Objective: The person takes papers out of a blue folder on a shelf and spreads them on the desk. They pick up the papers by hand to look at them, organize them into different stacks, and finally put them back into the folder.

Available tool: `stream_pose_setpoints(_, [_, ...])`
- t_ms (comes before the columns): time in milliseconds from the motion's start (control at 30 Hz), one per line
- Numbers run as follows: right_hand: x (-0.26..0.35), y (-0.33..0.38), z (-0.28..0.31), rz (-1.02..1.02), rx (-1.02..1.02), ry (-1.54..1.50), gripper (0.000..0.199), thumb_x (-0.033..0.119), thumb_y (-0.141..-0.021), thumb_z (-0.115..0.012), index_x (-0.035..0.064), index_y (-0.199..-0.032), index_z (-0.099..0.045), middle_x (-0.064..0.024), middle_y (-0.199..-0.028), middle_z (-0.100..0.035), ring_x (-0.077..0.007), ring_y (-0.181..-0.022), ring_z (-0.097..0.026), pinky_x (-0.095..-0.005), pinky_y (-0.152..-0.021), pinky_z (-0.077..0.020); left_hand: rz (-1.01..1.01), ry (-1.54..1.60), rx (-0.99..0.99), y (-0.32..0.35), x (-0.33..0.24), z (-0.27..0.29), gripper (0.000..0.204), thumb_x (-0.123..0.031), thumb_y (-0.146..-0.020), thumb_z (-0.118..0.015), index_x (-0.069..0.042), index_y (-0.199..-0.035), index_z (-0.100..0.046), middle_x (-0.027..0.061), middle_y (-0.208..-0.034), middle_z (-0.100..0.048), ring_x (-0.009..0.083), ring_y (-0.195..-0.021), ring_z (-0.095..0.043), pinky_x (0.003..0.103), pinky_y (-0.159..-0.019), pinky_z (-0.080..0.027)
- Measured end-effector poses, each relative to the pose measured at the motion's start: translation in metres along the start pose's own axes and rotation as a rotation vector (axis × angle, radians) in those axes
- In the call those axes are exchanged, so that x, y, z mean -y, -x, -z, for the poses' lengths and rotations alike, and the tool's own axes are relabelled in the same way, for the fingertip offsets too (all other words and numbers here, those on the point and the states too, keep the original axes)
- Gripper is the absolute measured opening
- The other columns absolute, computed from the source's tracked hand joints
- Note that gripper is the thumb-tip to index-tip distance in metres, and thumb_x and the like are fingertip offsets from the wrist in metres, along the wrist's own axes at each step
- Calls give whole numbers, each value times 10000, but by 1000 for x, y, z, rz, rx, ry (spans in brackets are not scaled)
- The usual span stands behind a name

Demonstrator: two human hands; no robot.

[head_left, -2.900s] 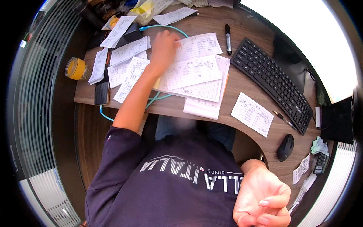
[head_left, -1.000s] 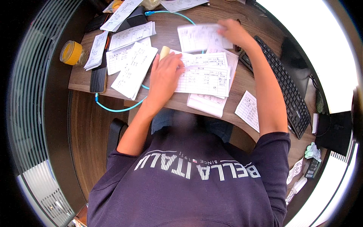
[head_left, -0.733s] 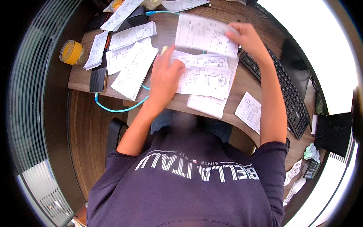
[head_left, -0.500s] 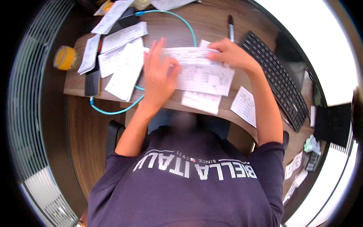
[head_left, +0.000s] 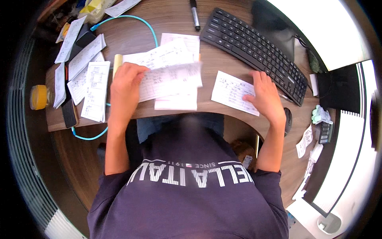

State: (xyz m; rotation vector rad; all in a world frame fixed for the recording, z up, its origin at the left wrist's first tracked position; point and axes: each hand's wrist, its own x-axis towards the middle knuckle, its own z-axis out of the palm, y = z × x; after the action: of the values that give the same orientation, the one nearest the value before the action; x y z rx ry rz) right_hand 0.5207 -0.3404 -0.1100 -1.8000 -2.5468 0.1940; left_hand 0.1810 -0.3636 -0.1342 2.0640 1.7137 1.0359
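Note:
My left hand [head_left: 125, 85] grips the left edge of a stack of printed paper slips [head_left: 169, 79] at the middle of the wooden desk [head_left: 175, 24]. My right hand [head_left: 266, 93] lies flat with spread fingers on the right end of a single white slip [head_left: 232, 91], just in front of the black keyboard [head_left: 254, 46]. More slips lie under and behind the stack.
Further paper slips [head_left: 93, 89] are spread at the left with a dark phone [head_left: 69, 113], a turquoise cable [head_left: 137, 20] and a jar with a yellow lid [head_left: 39, 96]. A black marker [head_left: 195, 16] lies at the back. A mouse [head_left: 287, 119] and calculator [head_left: 324, 131] sit at the right.
My right hand has let go of the papers at the middle and moved right onto the single slip by the keyboard. My left hand stays on the stack.

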Motion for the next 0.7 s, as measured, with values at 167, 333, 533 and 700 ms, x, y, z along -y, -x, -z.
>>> stream_pose_setpoints(167, [-16,-2,-18,48,91,-181,270,107,-718,-670,0,-911,-515,-190,-905,-564,-367,-884,-525,-426,-732,-409,-123,-49,12,7,-7,9,88,36,-753,-579,-14,-825,-587,103,-800,-534,282,-831,-527,346,-746,-400])
stream_pose_setpoints(333, [11,-40,42,69,-32,-542,97,70,-806,-545,-18,-766,-529,-125,-622,-518,-176,-548,-509,-298,-532,-395,-120,-5,50,23,-9,29,92,-16,-696,-638,-55,-767,-594,69,-847,-539,262,-837,-505,352,-781,-360])
stream_pose_setpoints(533, [115,-138,7,733,4,-341,134,141,-774,-598,13,-797,-629,-153,-857,-610,-330,-854,-579,-422,-764,-458,-187,-52,-89,17,-30,39,111,-104,-671,-690,-52,-697,-595,131,-1220,-517,322,-1170,-422,412,-976,-294])
stream_pose_setpoints(700, [140,-149,-22,801,-66,-251,113,95,-750,-606,-11,-787,-598,-146,-902,-574,-342,-906,-542,-408,-882,-407,-71,-181,-71,1,1,14,104,-118,-723,-665,-46,-754,-598,137,-1273,-499,330,-1216,-415,428,-1012,-276])
